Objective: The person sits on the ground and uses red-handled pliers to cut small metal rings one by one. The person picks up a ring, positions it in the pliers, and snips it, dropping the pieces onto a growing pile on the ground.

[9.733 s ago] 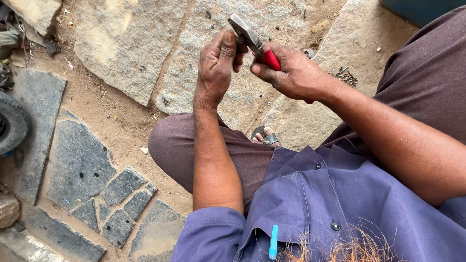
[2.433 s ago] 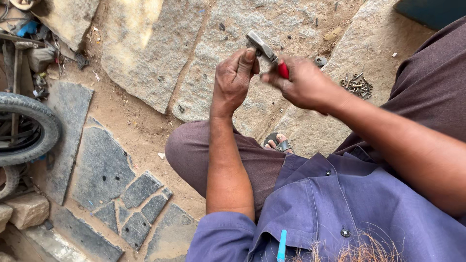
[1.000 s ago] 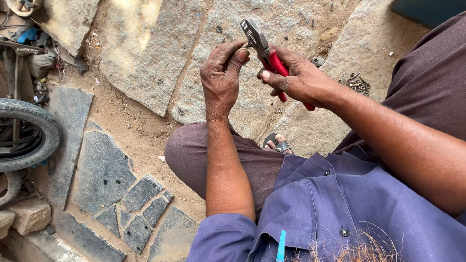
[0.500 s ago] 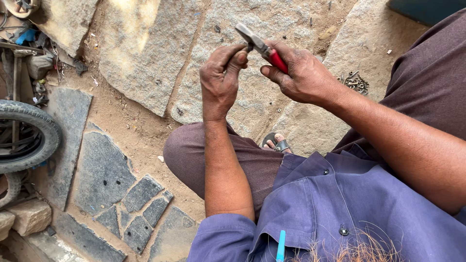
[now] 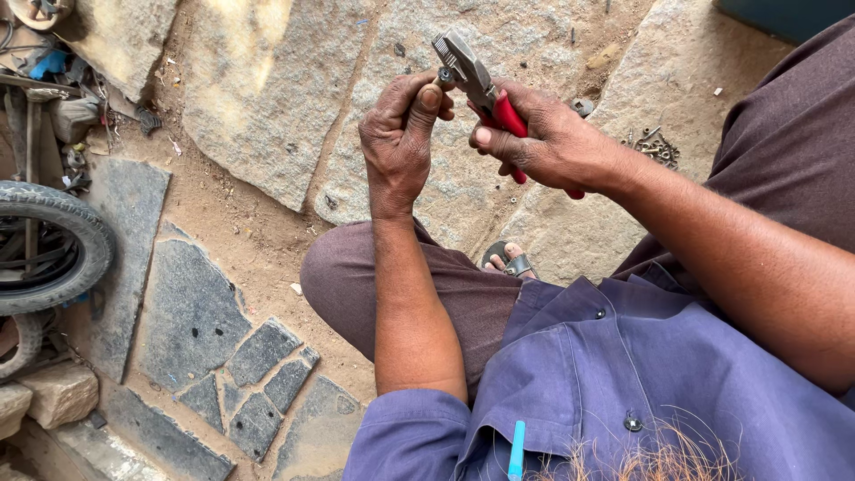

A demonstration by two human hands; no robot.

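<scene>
My right hand (image 5: 543,142) grips red-handled pliers (image 5: 476,85), jaws pointing up and to the left. My left hand (image 5: 401,138) sits just left of the jaws, its fingertips pinching a small dark metal part (image 5: 444,77) against them. Both hands are raised over my bent left knee (image 5: 356,285) while I sit on the stone ground. The part is tiny and mostly hidden by my fingers.
Big rough stone slabs (image 5: 258,89) cover the ground. A pile of small metal screws (image 5: 657,147) lies right of my hands. A tyre (image 5: 53,245) and cluttered tools sit at the left edge. My sandalled foot (image 5: 508,261) shows below the hands. A blue pen (image 5: 517,450) sticks from my shirt.
The left fingers opened about a second ago, then closed back onto the plier jaws. The pliers have tipped slightly and stay at about the same height.
</scene>
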